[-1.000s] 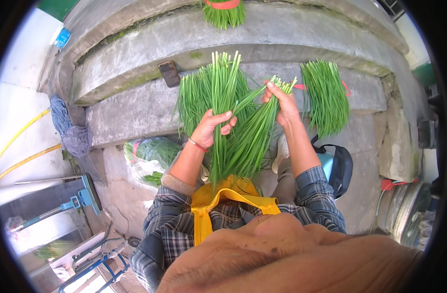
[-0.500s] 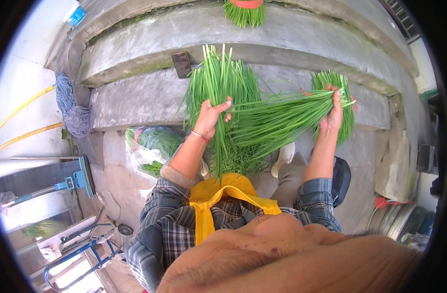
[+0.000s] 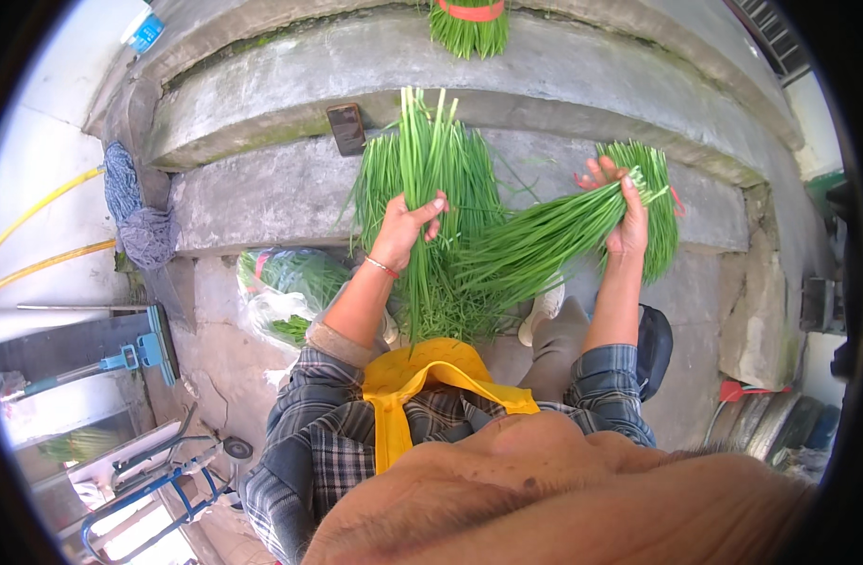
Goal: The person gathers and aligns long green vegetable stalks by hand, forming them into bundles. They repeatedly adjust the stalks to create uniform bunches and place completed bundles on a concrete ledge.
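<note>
My left hand [image 3: 403, 229] is closed round a bunch of long green garlic chives [image 3: 420, 174], pale stem ends pointing away from me. Behind it, a pile of loose chives [image 3: 477, 179] lies on the concrete step. To the right, my right hand [image 3: 623, 209] grips a second bunch of chives [image 3: 545, 235] near the stem ends, some fingers lifted off it. The leaf tips of that bunch trail left toward my left hand. Beyond my right hand lies another heap of chives [image 3: 659, 212] with a red band at its side. Short green trimmings [image 3: 455, 311] lie below.
A dark phone [image 3: 346, 129] lies on the step left of the pile. A red-banded chive bundle [image 3: 469, 30] stands on a higher step. Left are a clear plastic bag [image 3: 285, 287] of greens, a mop head [image 3: 149, 226] and a blue-framed cart [image 3: 154, 504].
My right hand has shifted slightly left and its fingers have spread. The bunch in it has drawn away from my left hand, its leaf tips hanging lower. My left hand has barely moved.
</note>
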Available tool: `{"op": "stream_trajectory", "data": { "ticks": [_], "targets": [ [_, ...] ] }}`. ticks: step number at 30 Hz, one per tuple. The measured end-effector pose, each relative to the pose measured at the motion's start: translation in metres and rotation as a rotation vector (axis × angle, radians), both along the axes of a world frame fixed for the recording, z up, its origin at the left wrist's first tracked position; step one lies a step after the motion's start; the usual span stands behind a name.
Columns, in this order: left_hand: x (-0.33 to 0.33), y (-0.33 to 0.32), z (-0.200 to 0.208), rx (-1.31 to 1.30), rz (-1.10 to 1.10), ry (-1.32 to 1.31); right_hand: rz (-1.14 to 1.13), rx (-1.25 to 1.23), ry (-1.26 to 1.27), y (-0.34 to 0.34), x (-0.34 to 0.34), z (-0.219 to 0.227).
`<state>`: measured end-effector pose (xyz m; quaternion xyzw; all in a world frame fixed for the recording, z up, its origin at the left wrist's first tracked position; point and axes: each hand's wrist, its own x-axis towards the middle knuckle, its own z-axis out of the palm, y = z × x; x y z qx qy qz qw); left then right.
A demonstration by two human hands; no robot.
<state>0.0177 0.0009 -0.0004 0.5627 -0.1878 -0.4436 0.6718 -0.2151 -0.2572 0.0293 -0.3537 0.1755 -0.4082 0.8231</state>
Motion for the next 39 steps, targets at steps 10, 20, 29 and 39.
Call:
{"op": "stream_trajectory", "data": {
  "ticks": [10, 20, 29, 39],
  "targets": [
    [-0.031, -0.005, 0.000, 0.034, -0.346, 0.056, 0.135, -0.116, 0.452, 0.050, 0.057, -0.006],
    [-0.025, -0.005, -0.001, 0.104, -0.425, -0.055, 0.112, -0.045, 0.568, 0.049, 0.054, -0.006],
    [-0.032, -0.010, 0.008, 0.114, -0.386, 0.034, -0.075, 0.004, 0.477, 0.053, 0.058, -0.008],
    [-0.029, -0.007, -0.020, 0.238, -0.332, -0.289, -0.157, -0.715, 0.863, 0.047, 0.053, -0.021]
  ]
}}
